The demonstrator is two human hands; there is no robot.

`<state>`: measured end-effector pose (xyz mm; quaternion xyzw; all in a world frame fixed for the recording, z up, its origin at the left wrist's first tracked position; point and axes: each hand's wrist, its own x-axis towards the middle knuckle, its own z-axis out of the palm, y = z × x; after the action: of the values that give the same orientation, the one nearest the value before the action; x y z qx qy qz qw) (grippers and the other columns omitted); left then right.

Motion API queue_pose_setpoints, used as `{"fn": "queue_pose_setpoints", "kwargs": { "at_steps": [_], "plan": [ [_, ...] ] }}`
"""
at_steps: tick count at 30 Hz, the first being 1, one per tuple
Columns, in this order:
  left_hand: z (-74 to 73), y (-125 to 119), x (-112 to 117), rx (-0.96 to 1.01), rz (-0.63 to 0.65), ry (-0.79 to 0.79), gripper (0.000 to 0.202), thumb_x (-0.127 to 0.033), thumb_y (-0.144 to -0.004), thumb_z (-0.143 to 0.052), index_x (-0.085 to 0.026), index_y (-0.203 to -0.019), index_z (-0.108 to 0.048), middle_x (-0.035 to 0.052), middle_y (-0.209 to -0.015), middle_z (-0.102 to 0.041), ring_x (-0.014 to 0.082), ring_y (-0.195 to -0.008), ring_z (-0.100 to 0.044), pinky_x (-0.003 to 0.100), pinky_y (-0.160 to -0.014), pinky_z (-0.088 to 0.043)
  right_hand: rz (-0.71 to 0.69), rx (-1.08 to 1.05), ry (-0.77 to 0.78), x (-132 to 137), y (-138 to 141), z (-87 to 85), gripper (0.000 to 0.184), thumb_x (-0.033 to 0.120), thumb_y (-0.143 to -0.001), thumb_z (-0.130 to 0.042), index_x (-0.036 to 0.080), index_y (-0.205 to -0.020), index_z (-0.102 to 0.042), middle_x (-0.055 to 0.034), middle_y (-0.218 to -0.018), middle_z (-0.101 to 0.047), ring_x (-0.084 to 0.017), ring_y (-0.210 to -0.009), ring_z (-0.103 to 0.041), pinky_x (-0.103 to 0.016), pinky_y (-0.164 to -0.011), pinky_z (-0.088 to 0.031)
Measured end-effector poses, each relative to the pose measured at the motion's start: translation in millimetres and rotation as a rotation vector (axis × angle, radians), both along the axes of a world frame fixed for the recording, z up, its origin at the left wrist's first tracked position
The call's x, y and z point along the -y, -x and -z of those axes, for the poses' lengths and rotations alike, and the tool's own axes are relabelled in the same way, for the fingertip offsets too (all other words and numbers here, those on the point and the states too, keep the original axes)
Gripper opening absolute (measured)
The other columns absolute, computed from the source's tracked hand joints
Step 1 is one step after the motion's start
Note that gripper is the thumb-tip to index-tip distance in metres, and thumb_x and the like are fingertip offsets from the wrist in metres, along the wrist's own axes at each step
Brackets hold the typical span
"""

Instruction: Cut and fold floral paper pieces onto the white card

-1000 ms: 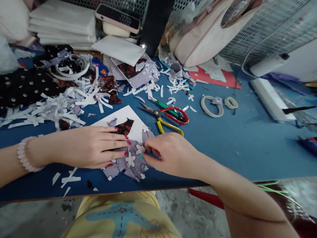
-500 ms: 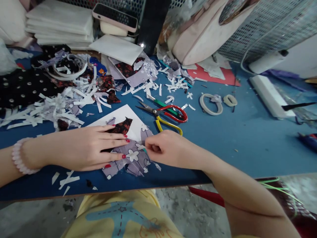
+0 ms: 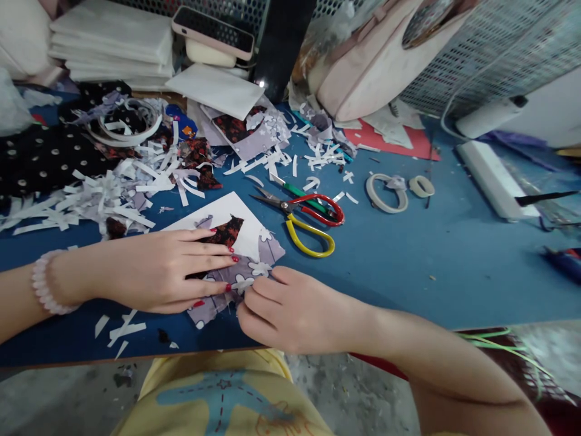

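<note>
My left hand [image 3: 154, 269] lies flat with fingers stretched out. It presses on a dark red-and-black printed fabric piece [image 3: 228, 233] and on purple fabric with white flowers [image 3: 204, 312]. Beneath these pieces is a sheet of white paper [image 3: 252, 233] on the blue table. My right hand [image 3: 290, 312] is closed over the right side of the purple fabric, close to the left fingertips. Its own fingertips are turned down, so what they hold is hidden. Scissors with one red and one yellow handle [image 3: 310, 247] rest just beyond, crossing a green-handled tool [image 3: 313, 203].
White paper strips [image 3: 122, 200] and fabric scraps heap at the left and back. Two tape rolls [image 3: 388, 206] lie to the right. Behind stand a stack of white sheets [image 3: 111, 33], a phone [image 3: 213, 31] and a pink bag [image 3: 363, 66]. The table's front edge [image 3: 181, 354] is near my body.
My right hand has moved toward me and slightly left across the purple fabric, uncovering the yellow scissor handle and now covering the fabric's lower right part. My left hand stays nearly in place.
</note>
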<state>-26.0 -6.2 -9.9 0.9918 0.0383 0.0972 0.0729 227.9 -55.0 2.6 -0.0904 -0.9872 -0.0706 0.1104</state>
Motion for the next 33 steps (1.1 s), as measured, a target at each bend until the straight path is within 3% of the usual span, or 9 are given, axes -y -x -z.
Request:
{"fn": "queue_pose_setpoints", "kwargs": {
  "at_steps": [6, 11, 21, 33],
  "plan": [
    [1.0, -0.9, -0.3, 0.019, 0.006, -0.009, 0.032, -0.027, -0.095, -0.046, -0.017, -0.118, -0.066, 0.0151, -0.130, -0.063, 0.0258, -0.122, -0.059, 0.045, -0.113, -0.039, 0.022, 0.022, 0.034, -1.8, -0.2, -2.8, 0.011, 0.013, -0.093, -0.050, 0.015, -0.091, -0.061, 0.0001, -0.071, -0.058, -0.013, -0.065, -0.049, -0.030, -0.057, -0.025],
    [2.2, -0.7, 0.0, 0.041, 0.003, -0.016, 0.031, -0.028, -0.095, -0.047, -0.017, -0.115, -0.068, 0.0149, -0.129, -0.064, 0.0255, -0.120, -0.061, 0.044, -0.113, -0.040, 0.029, -0.107, -0.009, -0.3, 1.4, 1.1, 0.011, 0.014, -0.090, -0.054, 0.013, -0.082, -0.063, 0.0001, -0.062, -0.056, -0.013, -0.057, -0.047, -0.030, -0.052, -0.027],
    [4.2, 0.6, 0.1, 0.047, 0.000, -0.003, 0.035, -0.029, -0.095, -0.048, -0.013, -0.120, -0.066, 0.0145, -0.131, -0.063, 0.0257, -0.122, -0.060, 0.044, -0.114, -0.038, -0.104, -0.313, -0.135, 5.5, 10.0, 12.9, 0.003, 0.014, -0.078, -0.065, 0.016, -0.077, -0.063, 0.0044, -0.050, -0.052, -0.010, -0.045, -0.041, -0.027, -0.044, -0.022],
    [1.5, 0.1, 8.3, -0.032, -0.043, -0.029, 0.034, -0.029, -0.093, -0.050, -0.020, -0.122, -0.065, 0.0155, -0.133, -0.061, 0.0270, -0.125, -0.057, 0.049, -0.115, -0.034, -0.155, -0.223, -0.054, 7.4, 10.4, 19.9, 0.013, 0.015, -0.085, -0.058, 0.008, -0.083, -0.068, 0.0004, -0.053, -0.054, -0.010, -0.044, -0.045, -0.027, -0.043, -0.025]
  ]
}}
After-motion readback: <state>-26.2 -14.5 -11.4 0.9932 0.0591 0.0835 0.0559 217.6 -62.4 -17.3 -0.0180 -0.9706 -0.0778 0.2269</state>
